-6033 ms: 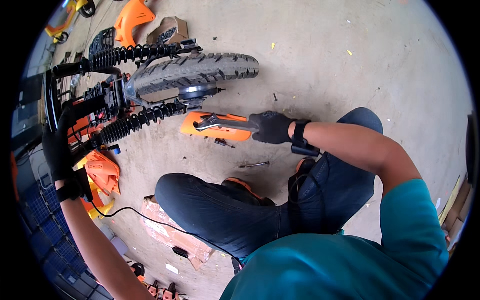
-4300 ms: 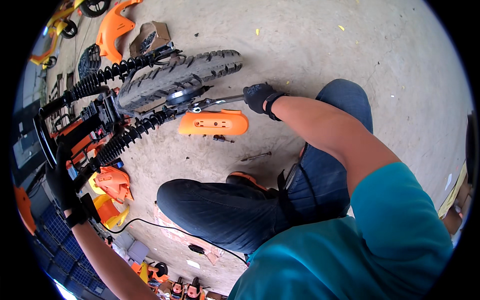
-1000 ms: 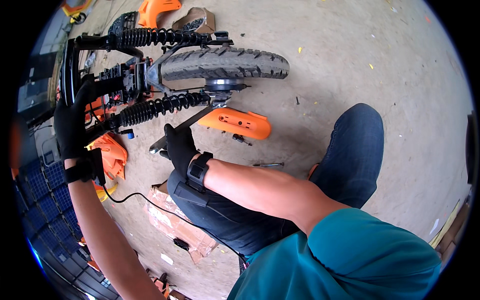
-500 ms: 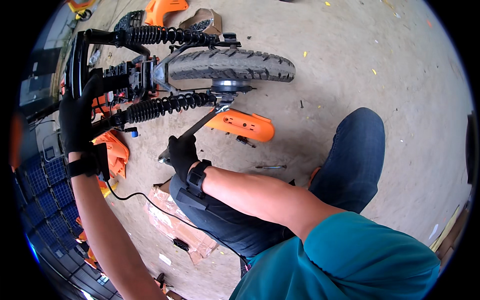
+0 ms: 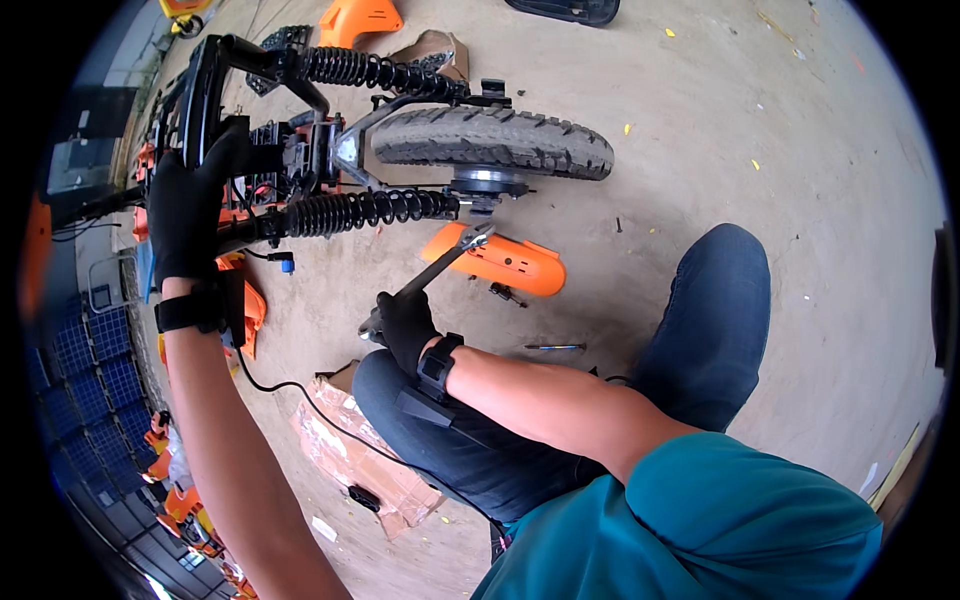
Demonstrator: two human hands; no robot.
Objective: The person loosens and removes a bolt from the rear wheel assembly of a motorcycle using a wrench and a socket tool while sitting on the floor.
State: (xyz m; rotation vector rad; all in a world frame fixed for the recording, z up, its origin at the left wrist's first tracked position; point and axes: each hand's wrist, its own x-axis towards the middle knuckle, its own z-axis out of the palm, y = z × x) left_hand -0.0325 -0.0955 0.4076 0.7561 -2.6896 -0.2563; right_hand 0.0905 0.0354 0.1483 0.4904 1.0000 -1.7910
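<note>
My left hand (image 5: pixel 187 215), in a black glove, is closed round a black tube of the bike frame (image 5: pixel 207 105) at the far left. In my gloved right hand (image 5: pixel 405 328) is a long metal wrench (image 5: pixel 432 274), gripped near its lower end. The wrench's jaw lies just below the wheel's axle end (image 5: pixel 482 207) and appears apart from it. Beside that axle, the near coil shock absorber (image 5: pixel 370 208) runs left to the frame. Behind it is the knobby rear wheel (image 5: pixel 495 140), with the far shock absorber (image 5: pixel 385 72) beyond.
An orange fender (image 5: pixel 510 264) lies on the floor under the wrench's jaw. A long bolt (image 5: pixel 556 347) is near my knee. Flattened cardboard (image 5: pixel 365 455) lies by my leg, crossed by a black cable (image 5: pixel 320 408). An open box (image 5: pixel 440 55) and an orange panel (image 5: pixel 358 20) are farther off.
The wrench's jaw has come away from the axle end, toward me. My right hand has shifted slightly right and down. My left hand still holds the frame. The whole view has shifted somewhat.
</note>
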